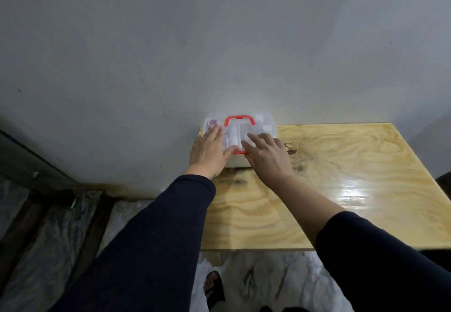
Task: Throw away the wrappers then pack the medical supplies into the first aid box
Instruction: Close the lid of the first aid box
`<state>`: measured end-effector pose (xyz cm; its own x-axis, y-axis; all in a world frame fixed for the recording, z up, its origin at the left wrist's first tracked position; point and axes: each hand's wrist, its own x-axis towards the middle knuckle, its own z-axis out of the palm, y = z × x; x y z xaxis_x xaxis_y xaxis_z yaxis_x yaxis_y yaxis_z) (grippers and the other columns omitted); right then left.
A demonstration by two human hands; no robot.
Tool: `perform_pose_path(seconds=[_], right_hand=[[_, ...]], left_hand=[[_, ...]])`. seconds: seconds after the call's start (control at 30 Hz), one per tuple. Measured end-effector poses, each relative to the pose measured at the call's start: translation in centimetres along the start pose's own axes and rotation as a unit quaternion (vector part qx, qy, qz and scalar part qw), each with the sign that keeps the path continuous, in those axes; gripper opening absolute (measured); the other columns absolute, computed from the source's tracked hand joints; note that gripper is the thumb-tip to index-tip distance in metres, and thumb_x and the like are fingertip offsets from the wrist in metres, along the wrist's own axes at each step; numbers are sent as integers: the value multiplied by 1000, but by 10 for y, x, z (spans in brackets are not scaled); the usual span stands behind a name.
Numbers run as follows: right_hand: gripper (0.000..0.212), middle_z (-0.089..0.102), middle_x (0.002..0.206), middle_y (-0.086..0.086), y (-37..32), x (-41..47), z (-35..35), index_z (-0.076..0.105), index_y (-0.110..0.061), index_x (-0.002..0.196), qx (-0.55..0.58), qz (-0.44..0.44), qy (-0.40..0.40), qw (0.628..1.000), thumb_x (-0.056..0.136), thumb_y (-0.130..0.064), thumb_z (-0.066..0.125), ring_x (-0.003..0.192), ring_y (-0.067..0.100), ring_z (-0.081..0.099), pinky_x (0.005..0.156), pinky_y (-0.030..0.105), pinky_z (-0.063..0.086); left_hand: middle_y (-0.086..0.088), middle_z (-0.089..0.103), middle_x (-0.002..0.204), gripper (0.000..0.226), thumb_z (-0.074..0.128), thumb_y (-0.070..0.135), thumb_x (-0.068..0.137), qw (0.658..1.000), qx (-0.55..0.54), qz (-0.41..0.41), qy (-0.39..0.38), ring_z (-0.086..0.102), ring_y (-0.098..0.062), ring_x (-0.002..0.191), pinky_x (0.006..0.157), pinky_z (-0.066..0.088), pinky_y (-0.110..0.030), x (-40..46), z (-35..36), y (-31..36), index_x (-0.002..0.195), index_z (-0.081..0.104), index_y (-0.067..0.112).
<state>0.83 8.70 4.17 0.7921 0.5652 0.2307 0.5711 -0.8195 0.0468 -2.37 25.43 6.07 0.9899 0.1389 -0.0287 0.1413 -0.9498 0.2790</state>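
At the bench's (317,189) far left corner, both hands, left (207,152) and right (267,156), are pressing flat, fingers spread, gripping nothing, on the packed first aid box's (264,122) lid; the front latch (238,152) likely needing snapping next

Support surface: glossy plywood table (329,189) set against a grey wall.
We find one item on it, a translucent first aid box (267,122) at its far-left corner.
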Motion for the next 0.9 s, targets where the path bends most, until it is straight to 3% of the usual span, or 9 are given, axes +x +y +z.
perform_pose_path(seconds=[0.13,0.27,0.53,0.73,0.9], right_hand=[[57,42,151,0,6,-4,-5,47,-22,139,97,36,-41,994,96,-52,25,142,22,33,111,42,35],[65,17,161,4,21,5,6,18,-13,152,91,55,-89,990,99,-44,40,151,20,7,123,39,17],[65,12,162,4,27,43,17,14,-12,152,96,85,-84,988,99,-32,45,151,20,4,124,38,15],[64,20,160,2,30,42,17,22,-15,151,94,91,-62,989,97,-36,49,150,20,12,120,40,28],[68,20,160,2,24,41,18,20,-15,151,93,105,-59,988,96,-46,45,150,19,9,123,36,18]], left_hand=[[-1,4,165,78,41,54,96,1000,16,10,5,4,-16,152,124,10,-37,0,7,-3,156,12,14],[-4,0,165,83,50,48,95,999,38,16,4,0,-18,152,123,7,-34,6,9,-3,156,7,12],[-7,-1,164,81,52,38,97,995,84,38,20,-1,-20,151,122,7,-31,45,13,-8,155,2,9],[-7,-1,164,85,55,39,95,993,100,54,40,-3,-19,151,122,4,-32,54,22,-15,155,2,10],[-6,-1,164,82,48,46,97,994,85,55,46,-3,-19,151,122,4,-32,51,22,-15,155,3,11]])
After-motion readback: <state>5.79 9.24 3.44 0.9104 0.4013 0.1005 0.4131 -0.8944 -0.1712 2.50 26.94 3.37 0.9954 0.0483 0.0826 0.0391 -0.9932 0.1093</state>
